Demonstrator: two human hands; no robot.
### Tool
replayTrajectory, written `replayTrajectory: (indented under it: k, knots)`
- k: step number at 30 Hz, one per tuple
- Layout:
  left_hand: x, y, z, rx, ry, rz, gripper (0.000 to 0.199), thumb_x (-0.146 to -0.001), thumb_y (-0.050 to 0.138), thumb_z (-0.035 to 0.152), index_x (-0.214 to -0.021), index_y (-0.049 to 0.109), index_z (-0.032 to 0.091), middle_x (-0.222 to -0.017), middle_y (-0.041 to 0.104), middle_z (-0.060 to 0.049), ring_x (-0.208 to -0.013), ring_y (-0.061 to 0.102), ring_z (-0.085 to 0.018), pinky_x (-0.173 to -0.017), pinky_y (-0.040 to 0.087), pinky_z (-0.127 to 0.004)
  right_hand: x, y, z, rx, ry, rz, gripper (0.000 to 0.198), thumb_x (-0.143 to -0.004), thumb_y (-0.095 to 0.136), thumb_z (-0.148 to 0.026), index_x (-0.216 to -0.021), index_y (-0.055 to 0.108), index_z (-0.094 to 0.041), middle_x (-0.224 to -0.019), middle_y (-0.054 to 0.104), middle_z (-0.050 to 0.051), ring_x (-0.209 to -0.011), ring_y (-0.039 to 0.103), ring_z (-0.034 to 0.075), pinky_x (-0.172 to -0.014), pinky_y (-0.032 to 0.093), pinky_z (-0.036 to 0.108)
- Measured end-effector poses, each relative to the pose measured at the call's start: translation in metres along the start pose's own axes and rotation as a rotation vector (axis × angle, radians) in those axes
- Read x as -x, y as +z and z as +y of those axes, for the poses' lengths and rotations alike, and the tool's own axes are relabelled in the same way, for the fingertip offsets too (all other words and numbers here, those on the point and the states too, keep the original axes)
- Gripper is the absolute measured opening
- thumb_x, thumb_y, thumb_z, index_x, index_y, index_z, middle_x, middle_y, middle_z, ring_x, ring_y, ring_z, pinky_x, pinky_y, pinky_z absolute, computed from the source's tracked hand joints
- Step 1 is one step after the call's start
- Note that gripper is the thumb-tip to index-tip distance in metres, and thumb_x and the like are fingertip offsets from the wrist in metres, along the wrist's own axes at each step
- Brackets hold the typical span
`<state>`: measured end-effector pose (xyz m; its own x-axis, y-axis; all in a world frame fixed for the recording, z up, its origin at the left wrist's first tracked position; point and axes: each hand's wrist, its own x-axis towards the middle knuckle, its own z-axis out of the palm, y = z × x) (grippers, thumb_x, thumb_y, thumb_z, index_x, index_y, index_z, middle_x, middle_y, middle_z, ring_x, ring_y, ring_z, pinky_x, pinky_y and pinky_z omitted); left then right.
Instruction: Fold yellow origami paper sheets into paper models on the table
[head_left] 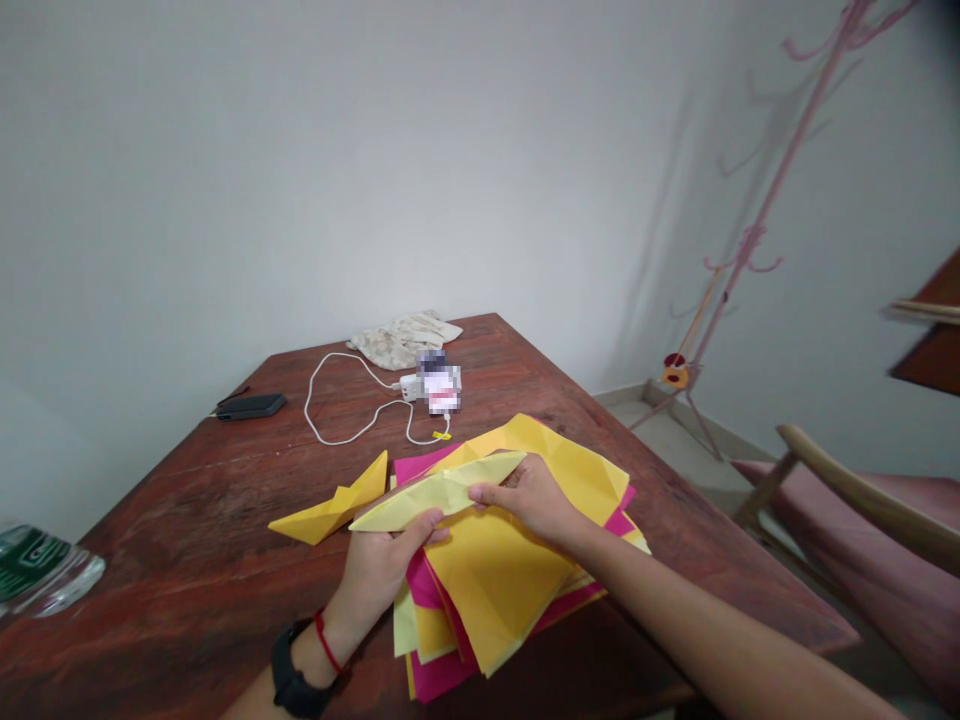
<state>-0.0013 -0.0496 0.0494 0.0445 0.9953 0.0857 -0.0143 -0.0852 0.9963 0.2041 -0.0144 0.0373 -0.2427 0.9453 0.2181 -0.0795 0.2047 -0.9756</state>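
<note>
Between my two hands is a pale yellow folded paper boat [442,492], held above a pile of paper. My left hand [386,560] grips its lower left part, thumb on the near side. My right hand [529,495] pinches it near the right end with thumb and fingers. Beneath lies a loose stack of creased yellow sheets [502,580] with magenta sheets [442,678] among them. To the left of the stack, a darker yellow folded paper boat [334,510] rests on the table.
On the wooden table [187,560] are a dark phone or power bank [251,406], a white charging cable [309,405], a blurred-out item [441,388] and a patterned cloth [401,340]. A plastic bottle [45,570] lies at left. A pink coat stand [780,180] and chair [862,495] are at right.
</note>
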Motion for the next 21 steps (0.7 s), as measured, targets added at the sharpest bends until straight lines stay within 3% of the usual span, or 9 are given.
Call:
replayTrajectory:
  k: [6,12,17,21]
  knots:
    - [-0.002,-0.002,0.000,-0.036,-0.008,-0.001,0.030,-0.067,0.087,0.036,-0.088,0.078,0.016,-0.094,0.080,-0.007,-0.081,0.077,-0.028,-0.073,0.065,-0.032,0.000,0.000,-0.002,-0.040,0.022,-0.012,0.033,-0.067,0.085,-0.044,-0.071,0.069,-0.016,-0.070,0.070,0.003,-0.064,0.062,0.017,-0.061,0.050,0.027]
    - [-0.006,-0.003,-0.008,0.053,-0.116,-0.059,0.043,-0.066,0.087,0.046,-0.091,0.077,0.013,-0.093,0.080,-0.012,-0.083,0.078,-0.031,-0.071,0.065,-0.036,-0.001,-0.001,-0.005,-0.142,0.040,-0.012,0.036,-0.065,0.087,-0.045,-0.081,0.072,-0.016,-0.084,0.075,0.006,-0.077,0.069,0.022,-0.074,0.056,0.034]
    - [-0.009,-0.004,-0.009,-0.001,-0.142,-0.064,0.043,-0.069,0.083,0.052,-0.082,0.074,0.012,-0.068,0.078,-0.011,-0.058,0.075,-0.026,-0.053,0.059,-0.029,0.000,-0.002,-0.006,-0.158,0.027,-0.044,0.038,-0.066,0.086,-0.046,-0.086,0.074,-0.017,-0.090,0.076,0.007,-0.086,0.071,0.026,-0.081,0.058,0.040]
    - [-0.009,-0.006,-0.010,-0.020,-0.112,-0.078,0.042,-0.070,0.082,0.053,-0.079,0.074,0.013,-0.068,0.078,-0.011,-0.051,0.073,-0.023,-0.050,0.057,-0.027,0.002,-0.001,-0.002,-0.167,0.032,-0.184,0.044,-0.065,0.088,-0.042,-0.099,0.075,-0.018,-0.100,0.076,0.008,-0.099,0.071,0.027,-0.094,0.054,0.042]
